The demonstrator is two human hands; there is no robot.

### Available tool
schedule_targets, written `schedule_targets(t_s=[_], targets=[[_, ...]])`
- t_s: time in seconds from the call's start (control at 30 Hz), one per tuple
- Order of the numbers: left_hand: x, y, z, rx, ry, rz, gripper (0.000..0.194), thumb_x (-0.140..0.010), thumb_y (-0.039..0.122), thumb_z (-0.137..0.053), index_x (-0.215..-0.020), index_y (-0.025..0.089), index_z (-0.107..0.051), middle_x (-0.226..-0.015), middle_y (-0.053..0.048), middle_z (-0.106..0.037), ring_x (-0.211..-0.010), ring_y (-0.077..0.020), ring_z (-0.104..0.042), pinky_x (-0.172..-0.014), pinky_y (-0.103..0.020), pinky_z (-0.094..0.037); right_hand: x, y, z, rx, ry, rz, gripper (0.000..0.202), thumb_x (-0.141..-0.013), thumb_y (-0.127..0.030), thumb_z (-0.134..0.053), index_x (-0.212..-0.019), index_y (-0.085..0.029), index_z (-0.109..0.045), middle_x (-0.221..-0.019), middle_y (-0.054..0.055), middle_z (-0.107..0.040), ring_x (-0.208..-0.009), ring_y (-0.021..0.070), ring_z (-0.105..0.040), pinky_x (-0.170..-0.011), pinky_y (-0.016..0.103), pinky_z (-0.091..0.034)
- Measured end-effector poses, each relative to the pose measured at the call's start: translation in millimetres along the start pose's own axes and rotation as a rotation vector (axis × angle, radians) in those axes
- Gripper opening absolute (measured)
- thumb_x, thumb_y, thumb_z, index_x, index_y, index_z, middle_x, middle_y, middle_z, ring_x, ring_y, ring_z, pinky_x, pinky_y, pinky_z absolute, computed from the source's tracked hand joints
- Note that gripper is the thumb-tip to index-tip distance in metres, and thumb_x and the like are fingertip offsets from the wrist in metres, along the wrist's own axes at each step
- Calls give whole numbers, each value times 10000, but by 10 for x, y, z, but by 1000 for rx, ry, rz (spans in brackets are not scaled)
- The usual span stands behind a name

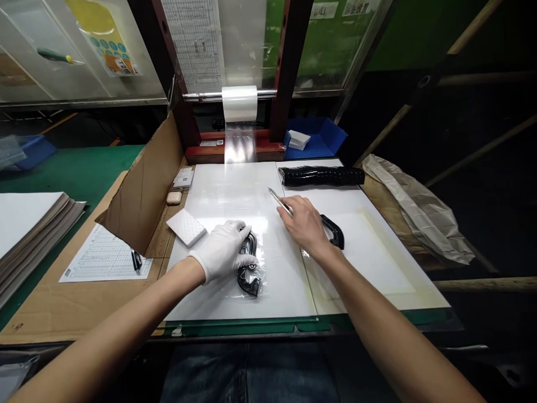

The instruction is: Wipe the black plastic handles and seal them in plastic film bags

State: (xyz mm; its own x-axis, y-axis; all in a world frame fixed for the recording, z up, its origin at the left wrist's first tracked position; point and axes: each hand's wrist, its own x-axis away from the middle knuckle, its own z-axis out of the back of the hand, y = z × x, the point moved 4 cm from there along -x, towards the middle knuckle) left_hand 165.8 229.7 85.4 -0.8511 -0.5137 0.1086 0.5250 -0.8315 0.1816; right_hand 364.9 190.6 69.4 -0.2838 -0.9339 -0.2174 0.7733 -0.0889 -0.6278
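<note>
My left hand [223, 249], in a white glove, presses down on a black D-shaped plastic part [247, 272] that lies under clear film [258, 267] on the white work board [251, 196]. My right hand [305, 225], bare, holds metal tweezers [278, 200] pointing up and left. Just right of that hand rests another black D-shaped part [334, 230], partly hidden by it. A white sponge block [187, 227] lies left of my gloved hand.
A stack of black parts [321, 176] lies at the board's far right. A roll of clear film [239, 103] hangs on a bar behind. A cardboard flap [145, 184], printed sheet [104, 257] with pens, paper stack [29, 224], blue bin [314, 137] and crumpled bag [419, 207] surround it.
</note>
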Motion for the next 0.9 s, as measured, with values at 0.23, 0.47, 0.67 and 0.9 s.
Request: schedule_targets(t_s=[0.23, 0.47, 0.67, 0.9], targets=[[-5, 47, -16, 32, -1, 47, 588, -774, 513, -793, -1177, 114, -639, -1189, -203, -644, -1053, -381, -632, -860, -448, -538, -389, 120, -369, 171, -50, -114, 246, -989, -366, -611, -1140, -176, -647, -1208, 80, -642, -1102, 227, -621, -985, 463, -509], [77, -191, 59, 179, 188, 152, 676, -890, 496, -681, -1430, 143, -478, -1226, -152, -676, -1099, -298, -658, -885, -388, -561, -345, 90, -19, 44, -210, -128, 363, -1041, -469, -479, -1148, -159, -634, -956, 51, -702, -721, 138, -674, -662, 295, -568], [-341, -876, 370, 260, 329, 192, 644, -937, 361, -666, -1493, 156, -414, -1463, -160, -542, -1345, -300, -512, -1128, -486, -418, -723, -168, 144, 79, -419, 136, 385, -993, -524, -516, -1201, -274, -721, -892, 39, -726, -790, 198, -685, -697, 316, -518], [-690, -1325, 181, 290, 303, 192, 389, -959, 361, -643, -1295, 173, -590, -1316, -106, -609, -1119, -276, -637, -931, -490, -560, -1182, -494, -533, 332, -361, 398, 261, -968, -265, -554, -1129, -303, -757, -1000, 62, -664, -892, 235, -627, -755, 346, -459]])
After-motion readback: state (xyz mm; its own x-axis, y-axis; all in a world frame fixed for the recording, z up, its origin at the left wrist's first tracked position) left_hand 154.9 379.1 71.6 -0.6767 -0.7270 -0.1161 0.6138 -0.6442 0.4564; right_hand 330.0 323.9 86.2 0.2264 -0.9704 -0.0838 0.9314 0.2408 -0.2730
